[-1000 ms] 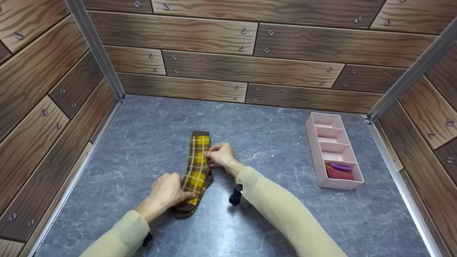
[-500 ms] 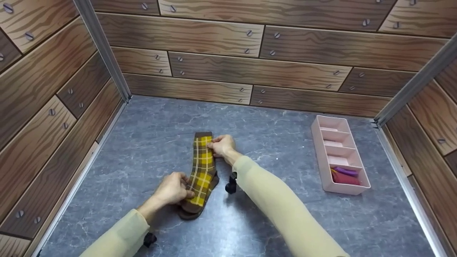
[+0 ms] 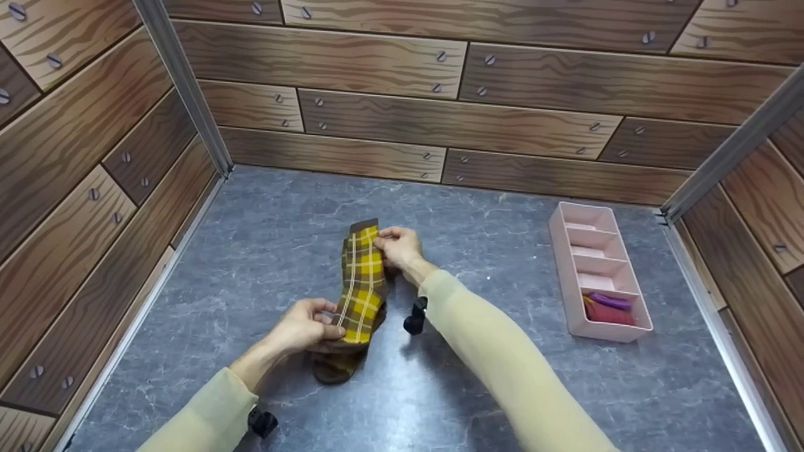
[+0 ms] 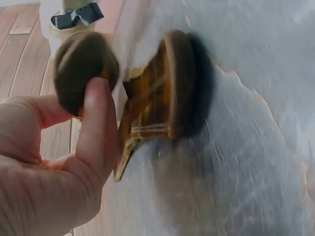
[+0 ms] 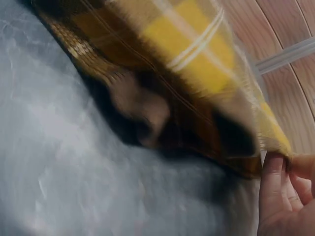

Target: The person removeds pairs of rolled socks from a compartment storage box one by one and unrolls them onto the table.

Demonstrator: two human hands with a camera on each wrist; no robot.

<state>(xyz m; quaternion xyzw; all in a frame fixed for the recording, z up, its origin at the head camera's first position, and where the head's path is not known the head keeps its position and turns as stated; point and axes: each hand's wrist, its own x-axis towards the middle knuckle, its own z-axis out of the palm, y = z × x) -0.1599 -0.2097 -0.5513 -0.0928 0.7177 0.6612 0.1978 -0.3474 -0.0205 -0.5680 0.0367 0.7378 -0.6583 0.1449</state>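
Observation:
A yellow and brown plaid sock [image 3: 363, 276] is raised off its matching sock [image 3: 336, 367], which lies beneath on the grey floor, mostly hidden in the head view. My left hand [image 3: 306, 326] pinches the upper sock near its toe; the brown toe [image 4: 86, 71] shows between thumb and fingers in the left wrist view. Near the cuff, my right hand [image 3: 400, 249] pinches the sock's right edge. In the right wrist view, fingertips [image 5: 275, 164] grip the plaid fabric [image 5: 192, 44] above the lower sock.
A pink box [image 3: 559, 285] with several compartments stands at the right; its nearest compartment holds a red rolled item [image 3: 609, 312] and a purple one [image 3: 610, 301]. Wood-patterned walls [image 3: 352, 116] enclose the floor on the back and both sides.
The upper sock was lying flat on the other one; both hands now lift it. Its cuff has shifted up and right, and its toe has come away from the lower sock's toe.

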